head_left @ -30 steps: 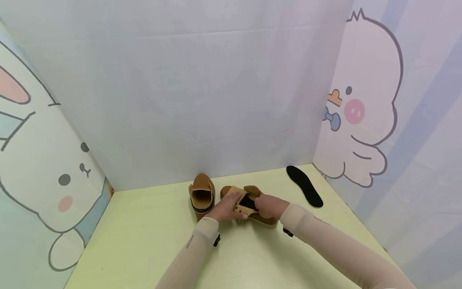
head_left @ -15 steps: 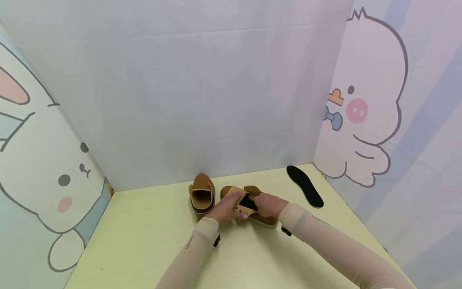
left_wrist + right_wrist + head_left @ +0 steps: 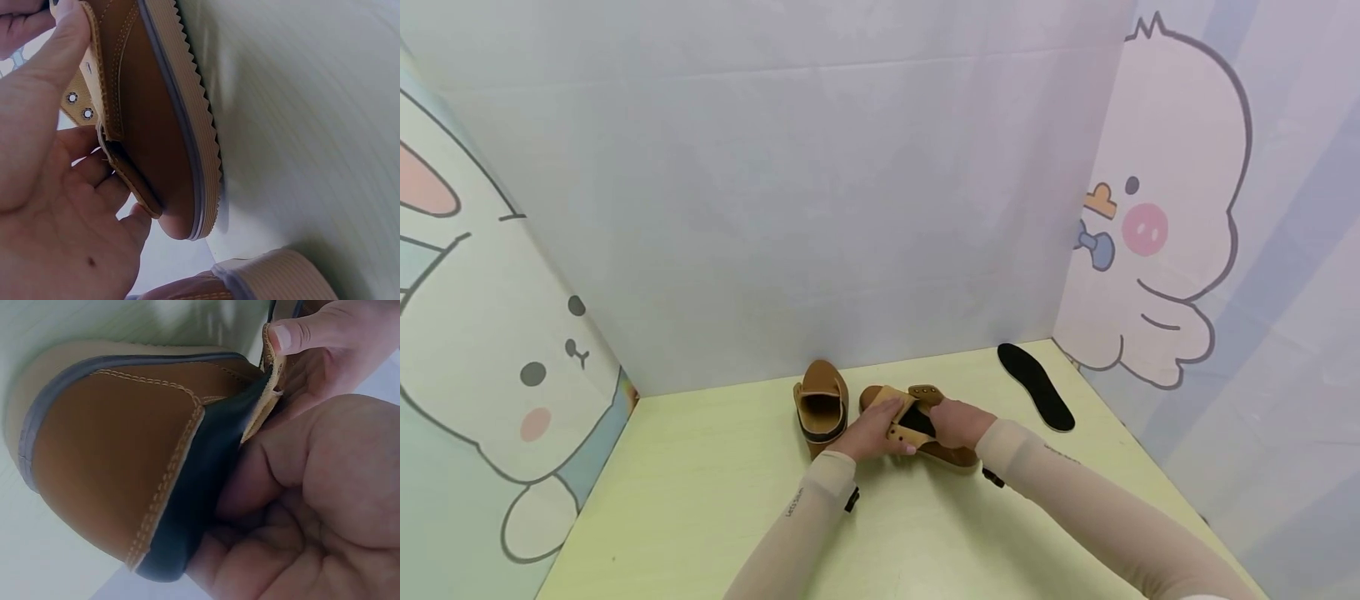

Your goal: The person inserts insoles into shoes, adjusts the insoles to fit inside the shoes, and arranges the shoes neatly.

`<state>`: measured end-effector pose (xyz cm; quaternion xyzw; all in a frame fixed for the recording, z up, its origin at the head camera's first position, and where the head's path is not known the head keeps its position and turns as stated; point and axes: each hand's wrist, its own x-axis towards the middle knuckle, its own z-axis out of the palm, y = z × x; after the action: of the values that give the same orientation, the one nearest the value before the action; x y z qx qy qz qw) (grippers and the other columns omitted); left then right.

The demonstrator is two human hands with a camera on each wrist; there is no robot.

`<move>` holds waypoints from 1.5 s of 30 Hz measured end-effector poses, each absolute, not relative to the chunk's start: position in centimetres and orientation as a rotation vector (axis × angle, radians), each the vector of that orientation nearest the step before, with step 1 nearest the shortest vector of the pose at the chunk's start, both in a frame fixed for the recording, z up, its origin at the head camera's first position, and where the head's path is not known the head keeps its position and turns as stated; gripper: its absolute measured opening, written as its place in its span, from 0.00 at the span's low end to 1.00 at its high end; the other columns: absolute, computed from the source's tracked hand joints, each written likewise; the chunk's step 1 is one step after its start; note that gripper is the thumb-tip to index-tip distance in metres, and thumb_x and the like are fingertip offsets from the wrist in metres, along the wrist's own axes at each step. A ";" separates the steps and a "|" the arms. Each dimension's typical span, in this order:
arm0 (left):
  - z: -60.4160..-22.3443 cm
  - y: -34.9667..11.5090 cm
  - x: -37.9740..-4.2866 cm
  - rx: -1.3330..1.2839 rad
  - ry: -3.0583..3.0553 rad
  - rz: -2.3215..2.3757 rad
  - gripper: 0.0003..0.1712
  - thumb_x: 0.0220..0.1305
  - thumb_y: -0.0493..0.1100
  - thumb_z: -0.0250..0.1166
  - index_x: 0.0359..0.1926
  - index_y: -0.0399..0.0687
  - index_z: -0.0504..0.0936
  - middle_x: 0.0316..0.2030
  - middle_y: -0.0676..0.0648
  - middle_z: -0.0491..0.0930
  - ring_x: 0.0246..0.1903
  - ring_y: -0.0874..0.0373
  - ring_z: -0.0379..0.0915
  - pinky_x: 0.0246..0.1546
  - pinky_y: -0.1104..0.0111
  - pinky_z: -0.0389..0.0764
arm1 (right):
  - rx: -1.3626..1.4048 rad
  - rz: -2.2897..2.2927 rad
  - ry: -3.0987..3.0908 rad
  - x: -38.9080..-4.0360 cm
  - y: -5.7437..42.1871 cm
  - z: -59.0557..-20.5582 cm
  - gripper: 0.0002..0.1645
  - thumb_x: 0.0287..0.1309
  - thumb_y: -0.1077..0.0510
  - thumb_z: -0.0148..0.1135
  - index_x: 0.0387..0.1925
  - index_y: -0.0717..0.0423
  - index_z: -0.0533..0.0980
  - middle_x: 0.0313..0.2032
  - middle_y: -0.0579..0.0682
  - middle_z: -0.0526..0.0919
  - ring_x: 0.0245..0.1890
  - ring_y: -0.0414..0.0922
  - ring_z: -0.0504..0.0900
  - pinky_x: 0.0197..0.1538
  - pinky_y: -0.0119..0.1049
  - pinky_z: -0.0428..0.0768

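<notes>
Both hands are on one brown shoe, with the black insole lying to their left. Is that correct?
Not quite: the head view shows the black insole lying to their right. The left hand and right hand are indeed on one brown shoe.

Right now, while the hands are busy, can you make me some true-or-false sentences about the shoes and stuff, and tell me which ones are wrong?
1. The left hand holds a brown shoe. True.
2. The right hand has fingers inside that shoe. True.
3. The loose insole is tucked into the other shoe. False: it lies on the table.
4. The other shoe is to the right of the held one. False: it is to the left.
5. The loose insole is black on top. True.
6. The sleeves are bright red. False: they are pale beige.
</notes>
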<state>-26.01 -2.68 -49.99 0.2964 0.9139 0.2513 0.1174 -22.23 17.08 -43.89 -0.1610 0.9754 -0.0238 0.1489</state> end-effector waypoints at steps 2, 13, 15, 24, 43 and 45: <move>-49.9 -2.7 -26.0 0.870 2.669 0.738 0.58 0.60 0.62 0.72 0.80 0.43 0.54 0.78 0.42 0.54 0.76 0.43 0.47 0.73 0.50 0.57 | -0.472 -0.036 2.804 -22.0 16.9 -43.7 0.06 0.67 0.63 0.63 0.32 0.58 0.81 0.27 0.50 0.80 0.25 0.42 0.75 0.35 0.39 0.80; -49.7 -2.6 -25.9 0.872 2.666 0.754 0.57 0.60 0.62 0.72 0.80 0.43 0.55 0.78 0.42 0.54 0.76 0.43 0.47 0.73 0.50 0.57 | -0.490 0.037 2.800 -21.9 16.6 -43.0 0.07 0.67 0.62 0.64 0.31 0.58 0.82 0.25 0.50 0.80 0.22 0.43 0.75 0.31 0.37 0.78; -49.7 -2.6 -25.9 0.867 2.667 0.753 0.57 0.60 0.62 0.72 0.80 0.44 0.55 0.78 0.43 0.54 0.76 0.43 0.47 0.72 0.49 0.58 | -0.468 0.013 2.781 -22.0 16.8 -43.1 0.07 0.67 0.63 0.63 0.31 0.57 0.81 0.25 0.49 0.79 0.22 0.43 0.74 0.30 0.36 0.75; -49.8 -2.6 -26.0 0.863 2.665 0.741 0.57 0.61 0.63 0.72 0.80 0.45 0.54 0.78 0.43 0.53 0.77 0.44 0.46 0.73 0.50 0.57 | -0.457 0.061 2.755 -21.7 16.8 -43.1 0.07 0.69 0.62 0.61 0.33 0.57 0.82 0.29 0.50 0.80 0.25 0.43 0.74 0.35 0.38 0.77; -50.0 -2.7 -26.1 0.884 2.674 0.723 0.58 0.60 0.63 0.72 0.80 0.43 0.53 0.78 0.42 0.53 0.77 0.44 0.47 0.73 0.50 0.57 | -0.347 0.009 2.609 -22.4 17.3 -42.6 0.11 0.71 0.62 0.54 0.32 0.53 0.78 0.30 0.48 0.78 0.25 0.44 0.71 0.31 0.40 0.67; -50.0 -2.7 -26.1 0.879 2.673 0.725 0.58 0.60 0.63 0.72 0.80 0.44 0.53 0.78 0.43 0.53 0.77 0.44 0.47 0.73 0.50 0.57 | -0.354 0.012 2.613 -22.5 17.3 -42.8 0.11 0.71 0.61 0.54 0.32 0.53 0.79 0.30 0.48 0.78 0.26 0.44 0.71 0.32 0.40 0.68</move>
<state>-26.09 -2.73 -49.96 0.3005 0.9135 0.2477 0.1175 -22.52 17.29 -42.84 -0.1299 0.9596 0.0044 0.2496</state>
